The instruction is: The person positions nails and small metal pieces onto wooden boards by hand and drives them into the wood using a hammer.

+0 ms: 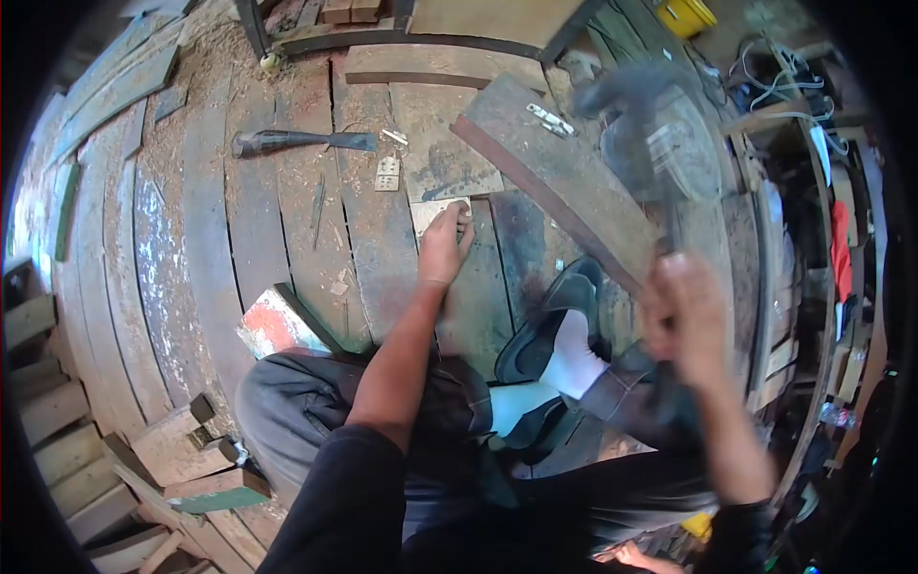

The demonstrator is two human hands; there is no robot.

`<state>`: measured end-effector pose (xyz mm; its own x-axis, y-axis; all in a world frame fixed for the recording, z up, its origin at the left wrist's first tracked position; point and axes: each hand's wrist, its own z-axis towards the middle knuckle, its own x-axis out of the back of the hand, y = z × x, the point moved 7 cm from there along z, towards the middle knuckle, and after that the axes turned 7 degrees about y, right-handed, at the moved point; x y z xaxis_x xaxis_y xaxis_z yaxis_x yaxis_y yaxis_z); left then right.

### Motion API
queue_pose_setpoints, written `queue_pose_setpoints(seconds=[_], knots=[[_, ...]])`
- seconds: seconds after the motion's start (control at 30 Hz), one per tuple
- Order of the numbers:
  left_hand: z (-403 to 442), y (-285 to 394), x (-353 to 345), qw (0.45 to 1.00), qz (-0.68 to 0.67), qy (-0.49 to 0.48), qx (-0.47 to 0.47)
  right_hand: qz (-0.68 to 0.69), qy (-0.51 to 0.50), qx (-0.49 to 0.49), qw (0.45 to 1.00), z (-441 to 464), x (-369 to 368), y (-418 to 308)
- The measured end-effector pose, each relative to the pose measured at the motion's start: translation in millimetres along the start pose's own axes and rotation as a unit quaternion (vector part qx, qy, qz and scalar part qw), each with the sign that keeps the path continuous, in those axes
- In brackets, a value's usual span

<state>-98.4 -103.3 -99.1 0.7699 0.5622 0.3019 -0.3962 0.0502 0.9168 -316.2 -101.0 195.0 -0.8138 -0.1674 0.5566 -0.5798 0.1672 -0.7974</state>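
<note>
My left hand (448,234) is closed in a pinch low over a small pale flat piece (427,216) on the wooden floor. What the fingertips hold is too small to make out. Raised on the right, my right hand (684,311) grips a hammer (668,215), both smeared by motion; the hammer's dark head is toward the top. Beyond my left hand lie a small hinge-like plate with holes (387,174) and a chisel (306,142) with a dark handle. Another metal hinge (550,120) rests on a thick slanting board (564,172).
Wood shavings cover the plank floor (206,182). A painted wood block (287,320) lies by my knee, and stacked offcuts (67,435) stand at left. A framed wooden piece (478,24) is at the back; a cluttered rack (775,230) with cables lines the right.
</note>
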Motion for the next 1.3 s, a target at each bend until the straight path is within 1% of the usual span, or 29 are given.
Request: queue_pose_setpoints(seconds=[0.03, 0.07, 0.1, 0.13, 0.17, 0.2, 0.27, 0.33, 0.4, 0.5, 0.53, 0.6, 0.63, 0.73, 0.77, 0.8, 0.87, 0.93, 1.0, 1.07, 1.13, 1.2, 1.27, 1.3], knots=[[-0.2, 1.2, 0.6, 1.000, -0.001, 0.003, -0.004, 0.021, -0.027, -0.037, 0.999, -2.9, -33.7, 17.8], [2.2, -0.5, 3.5, 1.000, -0.006, 0.020, 0.006, 0.076, -0.070, -0.053, 0.993, -0.5, -62.7, 50.6], [0.9, 0.3, 4.0, 1.000, -0.007, 0.015, -0.003, 0.037, -0.038, -0.028, 0.998, -1.3, -83.6, 74.4], [-2.2, 0.4, 2.2, 1.000, -0.009, 0.009, -0.011, -0.031, -0.008, -0.002, 0.999, -1.0, -98.0, 107.8], [-3.1, -5.1, -0.8, 1.000, 0.000, -0.001, 0.001, -0.033, -0.002, 0.012, 0.999, -3.2, -112.2, 125.6], [-4.8, -7.9, -0.9, 1.000, -0.005, 0.001, 0.014, -0.045, 0.015, 0.051, 0.998, -5.1, -123.9, 138.5], [-2.5, -3.1, 1.0, 1.000, 0.010, 0.005, -0.012, -0.047, -0.011, 0.024, 0.999, -4.7, -138.8, 153.6], [-1.9, -1.0, -0.7, 1.000, -0.008, 0.008, -0.013, -0.093, -0.027, 0.042, 0.994, 1.1, -142.4, 165.1], [-1.2, -5.8, -1.3, 1.000, -0.004, 0.005, 0.002, -0.091, -0.038, 0.056, 0.994, -0.8, -145.4, 169.5], [-1.6, -2.8, 0.9, 1.000, 0.006, 0.007, -0.005, -0.069, -0.007, 0.068, 0.995, -8.6, -148.5, 170.9], [-2.9, -4.4, 1.6, 1.000, 0.010, 0.009, 0.000, -0.069, -0.013, 0.067, 0.995, -9.5, -150.5, 166.6], [-1.8, -4.3, 0.1, 1.000, 0.007, 0.001, 0.001, -0.041, -0.030, 0.004, 0.999, -7.7, -152.7, 161.2], [-1.4, -3.1, 0.7, 1.000, 0.008, 0.001, -0.001, -0.046, -0.022, 0.050, 0.997, -4.2, -155.4, 163.1], [-0.5, -2.2, 1.0, 1.000, 0.001, -0.007, 0.004, -0.075, -0.044, 0.065, 0.994, 1.1, -156.4, 174.1], [-0.7, -2.5, 0.1, 1.000, 0.005, -0.006, 0.001, -0.077, -0.025, 0.089, 0.993, -1.5, -153.5, 171.0], [-1.0, -3.8, -0.2, 1.000, 0.009, -0.003, -0.001, -0.076, -0.026, 0.088, 0.993, -3.0, -152.9, 171.1], [-2.2, -4.5, 1.0, 1.000, 0.012, 0.002, -0.003, -0.059, -0.012, 0.049, 0.997, -8.7, -148.1, 163.8], [-1.5, -3.3, -0.5, 1.000, 0.010, 0.010, -0.012, -0.055, -0.002, 0.061, 0.997, -5.5, -149.1, 165.5], [-2.0, -7.8, -1.9, 1.000, 0.001, 0.000, 0.000, -0.082, -0.042, 0.078, 0.993, -1.6, -155.7, 160.3], [-2.0, -6.5, -2.4, 1.000, -0.005, -0.003, 0.003, -0.089, -0.042, 0.084, 0.992, -2.7, -156.5, 167.1], [-1.7, -7.7, -0.7, 1.000, -0.009, -0.005, 0.010, -0.073, 0.004, 0.089, 0.993, -8.5, -151.9, 173.8], [-1.5, -2.6, 1.1, 1.000, 0.017, 0.005, -0.007, -0.070, 0.003, 0.079, 0.994, -11.6, -153.9, 174.9], [-1.9, -4.1, 0.0, 1.000, 0.007, 0.002, -0.003, -0.064, 0.009, 0.077, 0.995, -6.9, -152.6, 164.2], [-1.9, -5.6, -0.2, 1.000, 0.000, -0.002, 0.002, -0.084, -0.019, 0.064, 0.994, -4.5, -154.6, 160.8]])
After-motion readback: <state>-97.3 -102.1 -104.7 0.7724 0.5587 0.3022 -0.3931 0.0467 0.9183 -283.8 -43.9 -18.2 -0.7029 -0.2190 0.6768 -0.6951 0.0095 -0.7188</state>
